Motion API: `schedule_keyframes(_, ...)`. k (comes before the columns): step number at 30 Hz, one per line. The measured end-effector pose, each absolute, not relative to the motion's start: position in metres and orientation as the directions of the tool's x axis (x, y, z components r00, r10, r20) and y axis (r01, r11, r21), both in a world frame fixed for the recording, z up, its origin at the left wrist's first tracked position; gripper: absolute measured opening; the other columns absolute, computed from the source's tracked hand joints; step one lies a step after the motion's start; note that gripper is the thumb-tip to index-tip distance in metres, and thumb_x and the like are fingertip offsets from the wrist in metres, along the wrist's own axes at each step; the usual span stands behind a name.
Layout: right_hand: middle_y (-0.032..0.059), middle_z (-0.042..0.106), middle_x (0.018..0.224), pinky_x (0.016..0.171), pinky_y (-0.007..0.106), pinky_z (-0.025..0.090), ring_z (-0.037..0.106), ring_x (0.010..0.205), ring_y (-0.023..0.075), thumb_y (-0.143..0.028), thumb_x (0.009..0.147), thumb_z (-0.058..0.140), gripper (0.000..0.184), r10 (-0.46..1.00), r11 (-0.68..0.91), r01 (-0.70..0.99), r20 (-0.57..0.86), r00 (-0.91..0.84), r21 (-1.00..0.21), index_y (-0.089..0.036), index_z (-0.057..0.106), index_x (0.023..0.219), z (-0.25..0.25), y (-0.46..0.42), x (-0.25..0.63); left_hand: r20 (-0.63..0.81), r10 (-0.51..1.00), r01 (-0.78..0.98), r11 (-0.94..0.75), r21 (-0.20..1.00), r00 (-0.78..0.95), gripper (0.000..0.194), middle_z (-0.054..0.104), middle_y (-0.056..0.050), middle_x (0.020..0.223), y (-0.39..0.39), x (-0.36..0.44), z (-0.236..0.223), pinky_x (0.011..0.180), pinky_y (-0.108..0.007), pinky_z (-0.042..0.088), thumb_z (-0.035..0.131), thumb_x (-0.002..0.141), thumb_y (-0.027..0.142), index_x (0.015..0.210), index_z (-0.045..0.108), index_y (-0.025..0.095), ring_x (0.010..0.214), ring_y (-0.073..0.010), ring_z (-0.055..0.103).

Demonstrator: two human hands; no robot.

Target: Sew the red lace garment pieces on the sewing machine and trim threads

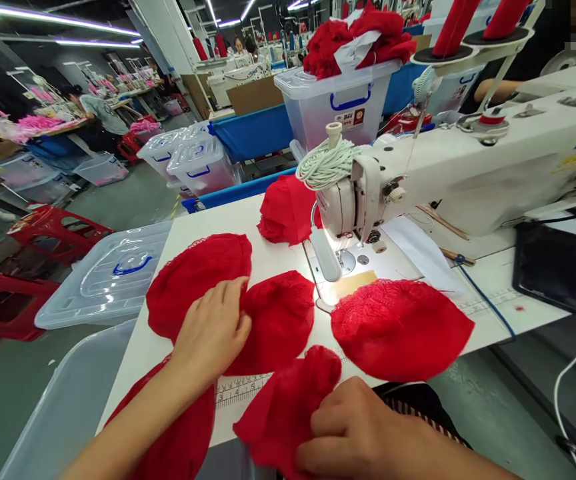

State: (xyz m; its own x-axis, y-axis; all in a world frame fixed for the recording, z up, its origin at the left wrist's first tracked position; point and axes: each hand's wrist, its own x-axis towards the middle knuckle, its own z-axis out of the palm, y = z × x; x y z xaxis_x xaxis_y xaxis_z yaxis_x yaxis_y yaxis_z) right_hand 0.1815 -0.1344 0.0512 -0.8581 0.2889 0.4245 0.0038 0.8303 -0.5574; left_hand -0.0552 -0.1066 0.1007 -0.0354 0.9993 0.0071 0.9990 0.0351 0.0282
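Several red lace cup pieces lie on the white sewing table (193, 220). My left hand (213, 333) rests on the joint between two of them, the left cup piece (193, 273) and the middle cup piece (283, 313), with its fingers bent and pressed on the fabric. My right hand (353, 430) is closed on a bunched red piece (288, 407) at the table's front edge. Another red cup piece (401, 330) lies just in front of the sewing machine's (468, 167) needle area. One more red piece (285, 210) sits behind, left of the machine head.
A clear plastic bin (63, 413) and its lid (108, 273) stand left of the table. A bin full of red fabric (338, 100) is behind the machine. A black tablet (551, 267) lies at the right. Red stools (53, 230) and other workers fill the aisle at left.
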Motion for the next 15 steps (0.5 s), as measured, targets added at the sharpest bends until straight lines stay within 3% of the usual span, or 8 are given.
schedule_keyframes(3,-0.0046,0.047,0.059,0.047,0.024,0.026,0.035,0.051,0.0100,-0.029,0.098,0.038,0.030,0.229,0.841,-0.047,0.434,-0.871,-0.539,-0.020,0.063,0.084,0.045,-0.140,0.182,0.057,0.989,0.988,-0.137,0.074,0.133,0.032,0.058,-0.011,0.121,-0.086,-0.038,0.096,0.093,-0.043,0.038,0.037,0.090,0.025,0.118,0.052,0.020,0.109,-0.0285,0.053)
schedule_keyframes(7,-0.0046,0.048,0.060,0.046,0.024,0.026,0.034,0.052,0.0102,-0.027,0.099,0.036,0.031,0.238,0.839,-0.045,0.440,-0.866,-0.542,-0.019,0.065,0.089,0.045,-0.140,0.181,0.030,0.975,0.969,-0.222,0.105,0.221,0.021,0.063,-0.010,0.098,-0.061,-0.030,0.092,0.082,-0.042,0.040,0.044,0.089,0.028,0.092,0.063,0.020,0.090,-0.0280,0.054)
schedule_keyframes(10,-0.0047,0.047,0.059,0.045,0.024,0.027,0.034,0.052,0.0099,-0.027,0.098,0.037,0.031,0.260,0.844,-0.021,0.442,-0.859,-0.536,-0.018,0.065,0.088,0.050,-0.137,0.184,0.013,0.965,0.955,-0.260,0.142,0.261,0.015,0.060,-0.007,0.091,-0.054,-0.031,0.094,0.076,-0.038,0.040,0.045,0.087,0.027,0.082,0.059,0.021,0.083,-0.0247,0.053)
schedule_keyframes(15,-0.0052,0.049,0.060,0.047,0.023,0.030,0.039,0.053,0.0089,-0.029,0.098,0.040,0.027,0.273,0.843,-0.003,0.432,-0.860,-0.538,-0.020,0.064,0.090,0.049,-0.138,0.188,-0.134,0.962,0.965,-0.217,0.150,0.237,0.012,0.060,-0.004,0.081,-0.059,-0.029,0.105,0.064,-0.033,0.035,0.039,0.089,0.029,0.082,0.047,0.023,0.072,-0.0225,0.055)
